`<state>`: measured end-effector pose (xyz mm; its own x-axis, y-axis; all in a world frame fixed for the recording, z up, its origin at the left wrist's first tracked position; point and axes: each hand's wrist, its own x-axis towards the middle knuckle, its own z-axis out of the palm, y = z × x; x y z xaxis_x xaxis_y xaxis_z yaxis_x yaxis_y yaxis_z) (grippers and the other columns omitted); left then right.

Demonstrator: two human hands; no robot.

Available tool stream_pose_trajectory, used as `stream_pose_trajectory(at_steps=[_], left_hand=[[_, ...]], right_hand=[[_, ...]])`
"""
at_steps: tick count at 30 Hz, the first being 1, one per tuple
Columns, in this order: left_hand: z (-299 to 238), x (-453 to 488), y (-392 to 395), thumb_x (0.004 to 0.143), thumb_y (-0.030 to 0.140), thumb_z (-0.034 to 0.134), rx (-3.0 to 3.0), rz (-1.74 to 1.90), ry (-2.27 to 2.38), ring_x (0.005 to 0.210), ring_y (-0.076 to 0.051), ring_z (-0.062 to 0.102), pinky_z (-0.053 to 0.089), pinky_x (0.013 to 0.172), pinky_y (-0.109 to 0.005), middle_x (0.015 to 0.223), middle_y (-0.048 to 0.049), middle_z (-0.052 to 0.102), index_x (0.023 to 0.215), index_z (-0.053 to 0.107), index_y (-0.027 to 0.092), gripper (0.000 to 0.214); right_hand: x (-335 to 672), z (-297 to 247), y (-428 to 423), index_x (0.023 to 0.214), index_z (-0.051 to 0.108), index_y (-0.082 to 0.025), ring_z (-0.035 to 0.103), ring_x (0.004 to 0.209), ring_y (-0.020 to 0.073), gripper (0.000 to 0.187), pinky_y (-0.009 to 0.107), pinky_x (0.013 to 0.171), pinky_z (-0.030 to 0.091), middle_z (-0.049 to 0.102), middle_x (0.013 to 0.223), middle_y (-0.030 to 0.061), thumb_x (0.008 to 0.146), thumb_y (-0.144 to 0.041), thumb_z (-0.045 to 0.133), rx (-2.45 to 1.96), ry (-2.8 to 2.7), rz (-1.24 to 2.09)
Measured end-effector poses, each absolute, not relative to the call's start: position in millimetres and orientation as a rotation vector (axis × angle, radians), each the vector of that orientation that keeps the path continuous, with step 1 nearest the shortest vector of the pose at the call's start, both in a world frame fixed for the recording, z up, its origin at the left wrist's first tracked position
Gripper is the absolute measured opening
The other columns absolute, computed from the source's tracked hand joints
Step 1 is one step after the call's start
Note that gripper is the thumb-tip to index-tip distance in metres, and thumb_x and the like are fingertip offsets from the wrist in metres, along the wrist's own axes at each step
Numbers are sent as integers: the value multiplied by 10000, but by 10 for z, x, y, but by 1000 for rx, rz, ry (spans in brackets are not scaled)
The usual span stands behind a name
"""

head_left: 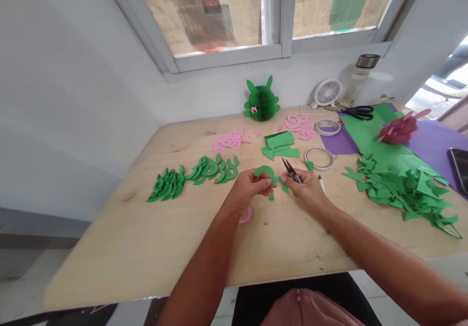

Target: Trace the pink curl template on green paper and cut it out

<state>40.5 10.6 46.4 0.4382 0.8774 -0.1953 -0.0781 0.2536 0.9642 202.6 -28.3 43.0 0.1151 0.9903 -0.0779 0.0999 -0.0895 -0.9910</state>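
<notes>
My left hand [248,187] pinches one end of a green arch-shaped paper cutout [266,172] just above the wooden table [153,238]. My right hand [306,185] pinches the cutout's other end and also holds small black snips [289,168], blades pointing up and away. A small green scrap [271,197] lies under the cutout. A pink round paper piece [247,215] lies beneath my left wrist. A white pen [321,183] lies beside my right hand.
A row of green cutouts [193,175] lies to the left, pink cutouts [229,141] and folded green strips [280,144] behind. Two tape rolls [319,158], green scraps [402,187], purple paper [435,141], black scissors [360,112], a fan [327,92], a bottle [360,75], a phone [460,167] and a green paper figure [261,101] stand right and back.
</notes>
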Motion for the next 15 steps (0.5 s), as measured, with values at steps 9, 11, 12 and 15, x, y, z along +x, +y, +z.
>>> stream_pose_trajectory(at_steps=[9,11,12,15], left_hand=[[465,490,34,593,271,763,969,781,900,553,-123,594,481,536,-248,660,-53,666,695,534,137,284],[456,488,40,596,261,753,952,810,913,553,-122,594,482,537,-246,663,-48,666,702,519,145,282],[452,483,47,597,261,751,940,829,921,554,-122,595,484,539,-245,668,-45,669,713,513,149,287],[440,459,73,601,272,752,912,879,937,563,-119,603,489,551,-239,684,-34,676,730,493,162,309]], right_hand=[[2019,347,-257,673,576,-156,198,420,54,349,237,407,118,299,462,-94,609,-468,720,-1291,-989,1273],[2015,364,-268,682,572,-158,192,418,53,347,238,408,112,293,464,-97,616,-467,717,-1276,-995,1280],[2013,376,-273,685,568,-161,185,415,53,346,239,409,106,282,463,-99,622,-469,713,-1272,-989,1284],[2011,400,-285,709,565,-165,161,408,54,343,243,412,87,242,459,-108,656,-481,687,-1269,-976,1298]])
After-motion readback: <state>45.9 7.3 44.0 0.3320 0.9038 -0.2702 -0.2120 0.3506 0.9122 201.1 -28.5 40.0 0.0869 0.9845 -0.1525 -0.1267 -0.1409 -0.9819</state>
